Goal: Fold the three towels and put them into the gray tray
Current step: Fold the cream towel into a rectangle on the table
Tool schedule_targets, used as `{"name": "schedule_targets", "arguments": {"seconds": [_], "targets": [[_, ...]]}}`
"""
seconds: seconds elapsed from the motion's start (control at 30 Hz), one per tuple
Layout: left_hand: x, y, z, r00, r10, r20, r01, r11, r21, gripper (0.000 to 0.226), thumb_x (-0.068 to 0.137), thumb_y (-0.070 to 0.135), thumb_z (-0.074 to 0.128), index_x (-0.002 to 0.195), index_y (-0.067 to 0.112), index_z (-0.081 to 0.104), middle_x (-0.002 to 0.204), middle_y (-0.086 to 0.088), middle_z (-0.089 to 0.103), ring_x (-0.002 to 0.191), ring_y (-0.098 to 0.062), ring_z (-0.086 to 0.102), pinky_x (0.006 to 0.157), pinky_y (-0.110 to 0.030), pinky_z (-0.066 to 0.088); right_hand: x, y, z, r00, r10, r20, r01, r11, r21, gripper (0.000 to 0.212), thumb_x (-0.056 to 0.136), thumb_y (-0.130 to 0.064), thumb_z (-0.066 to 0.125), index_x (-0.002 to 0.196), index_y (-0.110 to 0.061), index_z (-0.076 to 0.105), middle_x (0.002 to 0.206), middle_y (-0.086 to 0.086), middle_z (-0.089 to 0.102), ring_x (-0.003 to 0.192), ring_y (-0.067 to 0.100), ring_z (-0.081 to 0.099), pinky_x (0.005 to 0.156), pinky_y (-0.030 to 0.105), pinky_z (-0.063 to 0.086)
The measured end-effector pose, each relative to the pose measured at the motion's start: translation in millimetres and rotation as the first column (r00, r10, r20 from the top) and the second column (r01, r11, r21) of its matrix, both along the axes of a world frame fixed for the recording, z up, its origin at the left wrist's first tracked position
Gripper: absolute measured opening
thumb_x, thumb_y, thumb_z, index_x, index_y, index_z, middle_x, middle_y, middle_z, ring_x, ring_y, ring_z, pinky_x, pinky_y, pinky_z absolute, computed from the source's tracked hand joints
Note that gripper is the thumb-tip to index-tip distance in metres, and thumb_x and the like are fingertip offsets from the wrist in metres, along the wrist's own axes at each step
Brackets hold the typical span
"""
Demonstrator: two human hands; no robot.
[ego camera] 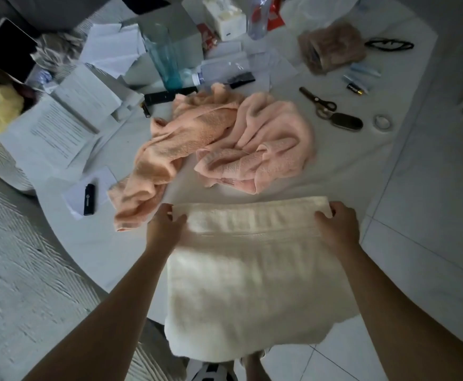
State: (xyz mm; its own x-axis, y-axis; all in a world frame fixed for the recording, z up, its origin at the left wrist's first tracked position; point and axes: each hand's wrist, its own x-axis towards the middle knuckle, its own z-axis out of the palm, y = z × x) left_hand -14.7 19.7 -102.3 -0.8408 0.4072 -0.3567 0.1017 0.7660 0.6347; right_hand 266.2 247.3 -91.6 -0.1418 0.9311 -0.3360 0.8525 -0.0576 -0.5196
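Observation:
A cream towel (249, 276) lies doubled over at the table's near edge, its lower part hanging past the edge. My left hand (167, 224) pinches its far left corner and my right hand (337, 224) pinches its far right corner. Beyond it lie two crumpled towels: an orange-peach towel (167, 152) on the left and a paler pink towel (266, 141) on the right, touching each other. No gray tray shows in this view.
The white table (334, 177) holds papers and boxes (68, 125) at left, a clear vase (164, 56), a black lighter (89, 199), scissors (318, 101), a dark oval case (347, 122), a tape roll (382, 122) and a brown pouch (332, 48). Tiled floor lies to the right.

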Motion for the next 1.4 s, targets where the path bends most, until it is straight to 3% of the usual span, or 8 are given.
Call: {"name": "schedule_targets", "arguments": {"seconds": [0.1,0.2,0.43,0.6,0.8,0.97,1.27,1.4], "targets": [[9.5,-10.3,-1.9,0.999,0.023,0.045,-0.025,0.999,0.043,0.035,0.09,0.022,0.068,0.123,0.014,0.058,0.095,-0.004,0.07,0.081,-0.024,0.068,0.068,-0.036,0.056,15.5,-13.6,-2.0,0.999,-0.024,0.028,0.023,0.999,0.024,0.034,0.085,-0.03,0.064,0.116,-0.014,0.062,0.112,0.012,0.059,0.1,0.034,0.06,0.09,0.048,0.051],[26.6,-34.3,-0.6,0.993,0.089,0.081,-0.099,0.987,0.124,0.047,0.09,0.025,0.071,0.133,0.021,0.052,0.089,0.006,0.065,0.076,-0.008,0.064,0.057,-0.024,0.047,47.2,-36.5,-0.5,0.992,-0.038,-0.119,0.036,0.999,-0.014,0.031,0.087,-0.03,0.062,0.115,-0.018,0.061,0.108,0.005,0.059,0.093,0.021,0.06,0.075,0.034,0.048],[81.0,-117.7,0.8,0.989,0.138,0.045,-0.143,0.978,0.15,0.042,0.089,0.035,0.074,0.126,0.027,0.055,0.093,0.014,0.067,0.085,0.0,0.064,0.064,-0.018,0.046,137.1,-101.2,3.6,0.917,-0.166,-0.362,0.09,0.972,-0.217,0.025,0.087,-0.023,0.071,0.103,-0.036,0.057,0.107,-0.014,0.063,0.097,0.006,0.061,0.069,0.026,0.05],[114.4,-154.0,-1.5,0.992,0.09,0.092,-0.091,0.996,0.01,0.026,0.088,0.034,0.075,0.106,0.021,0.061,0.084,0.018,0.065,0.079,-0.007,0.066,0.061,-0.014,0.042,161.6,-127.1,-2.0,0.925,-0.11,-0.365,-0.056,0.908,-0.415,0.015,0.089,-0.016,0.07,0.099,-0.025,0.064,0.101,0.008,0.069,0.094,0.029,0.066,0.078,0.043,0.057],[139.9,-171.0,-4.0,0.963,0.169,0.208,-0.191,0.978,0.089,0.037,0.088,0.033,0.075,0.115,0.017,0.055,0.094,0.003,0.069,0.085,-0.017,0.07,0.061,-0.023,0.05,153.1,-129.1,5.8,0.911,-0.058,-0.407,-0.126,0.903,-0.41,0.009,0.09,-0.033,0.068,0.089,-0.042,0.072,0.09,-0.015,0.075,0.084,0.004,0.07,0.071,0.028,0.054],[173.1,-193.3,-12.4,0.907,0.191,0.376,-0.26,0.955,0.14,0.068,0.088,0.044,0.072,0.119,-0.012,0.053,0.103,-0.034,0.061,0.09,-0.051,0.06,0.091,-0.063,0.051,155.6,-121.1,7.5,0.83,-0.295,-0.473,0.029,0.87,-0.492,0.013,0.095,-0.03,0.061,0.092,-0.024,0.072,0.1,-0.003,0.074,0.091,0.013,0.067,0.077,0.031,0.052],[209.3,-215.4,-17.6,0.844,0.185,0.503,-0.259,0.963,0.079,0.04,0.088,0.028,0.076,0.116,0.01,0.055,0.11,-0.012,0.066,0.101,-0.031,0.066,0.083,-0.038,0.055,197.3,-131.2,-14.0,0.946,-0.105,-0.306,-0.109,0.787,-0.608,0.03,0.09,-0.014,0.067,0.121,-0.014,0.067,0.11,0.0,0.07,0.102,0.016,0.062,0.082,0.029,0.045],[211.3,-216.4,-17.2,0.791,0.265,0.551,-0.362,0.929,0.073,0.038,0.09,0.022,0.073,0.119,0.006,0.055,0.114,-0.016,0.066,0.104,-0.035,0.065,0.085,-0.042,0.056,197.5,-129.1,-13.2,0.909,-0.208,-0.362,-0.021,0.844,-0.536,0.012,0.091,-0.014,0.066,0.1,-0.017,0.074,0.1,0.001,0.074,0.099,0.022,0.067,0.088,0.04,0.054]]}}
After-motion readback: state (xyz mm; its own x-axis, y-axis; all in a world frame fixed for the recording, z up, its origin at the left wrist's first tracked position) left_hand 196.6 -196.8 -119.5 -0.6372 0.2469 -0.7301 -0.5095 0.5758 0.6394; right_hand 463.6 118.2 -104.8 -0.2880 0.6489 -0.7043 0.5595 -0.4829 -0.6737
